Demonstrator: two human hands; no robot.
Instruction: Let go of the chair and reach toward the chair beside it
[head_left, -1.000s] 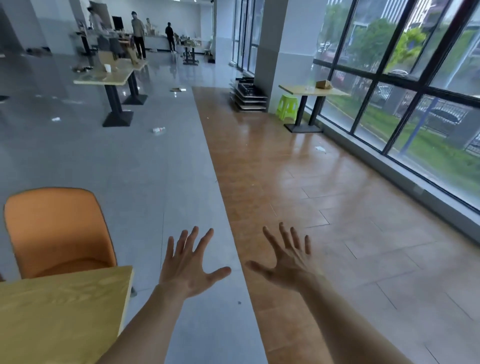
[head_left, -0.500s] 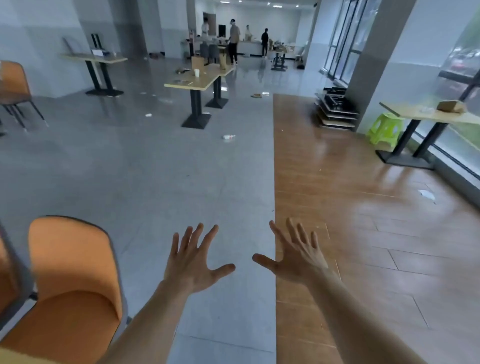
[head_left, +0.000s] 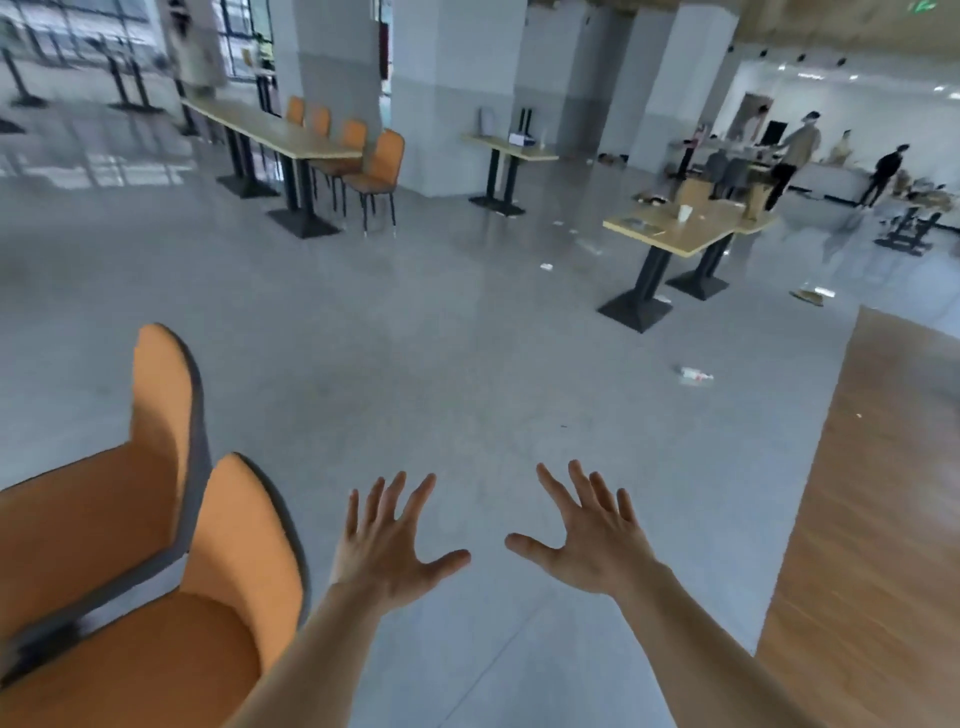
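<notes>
Two orange chairs (head_left: 156, 545) just beside left hand (head_left: 387, 553), hand spread

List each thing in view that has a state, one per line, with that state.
left hand: open, fingers spread, holding nothing.
right hand: open, fingers spread, holding nothing.
nearest orange chair: upright, unoccupied, beside the left hand, not touched.
second orange chair: upright, unoccupied.
bottle: lying on the grey floor.
cup: upright on a table.

Glossy grey floor (head_left: 467, 338); smooth orange chair (head_left: 244, 535), matt.
</notes>
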